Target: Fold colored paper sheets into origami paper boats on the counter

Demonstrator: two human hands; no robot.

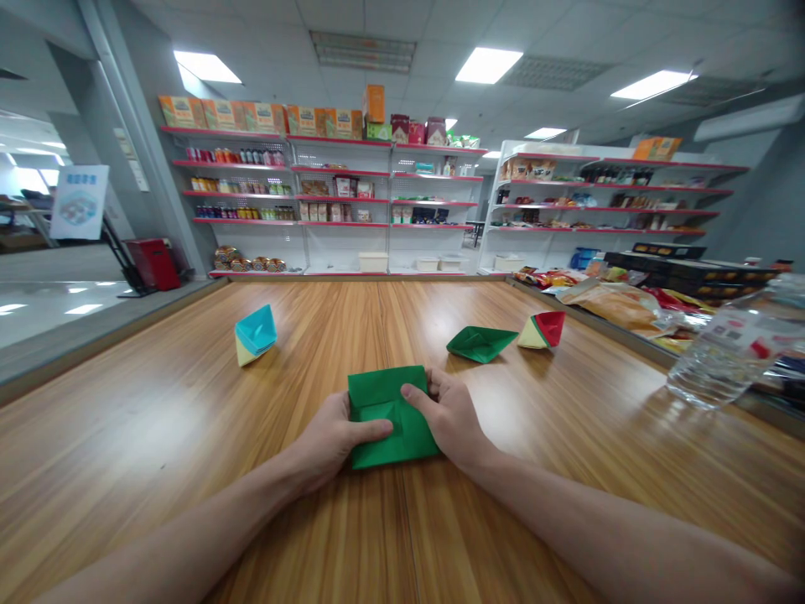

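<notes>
Between my two hands is a folded sheet of green paper [383,390], roughly square, with crease lines across its face. My left hand [333,436] grips its left edge, thumb lying on the front and fingers hidden behind. At the right edge my right hand [456,415] pinches the paper, its thumb on the upper front and its fingertips curled behind. Beyond the hands stand folded paper boats: a green boat [483,344], a red and yellow boat [542,330] to its right, and a blue and yellow boat [256,333] on the left.
The wooden table [189,403] has a raised rim. A clear plastic bottle [723,352] stands at the right, near snack packets [620,306] beyond the rim. Shelves of goods [340,197] line the back. At the far left are a sign [79,204] and a red box [153,263].
</notes>
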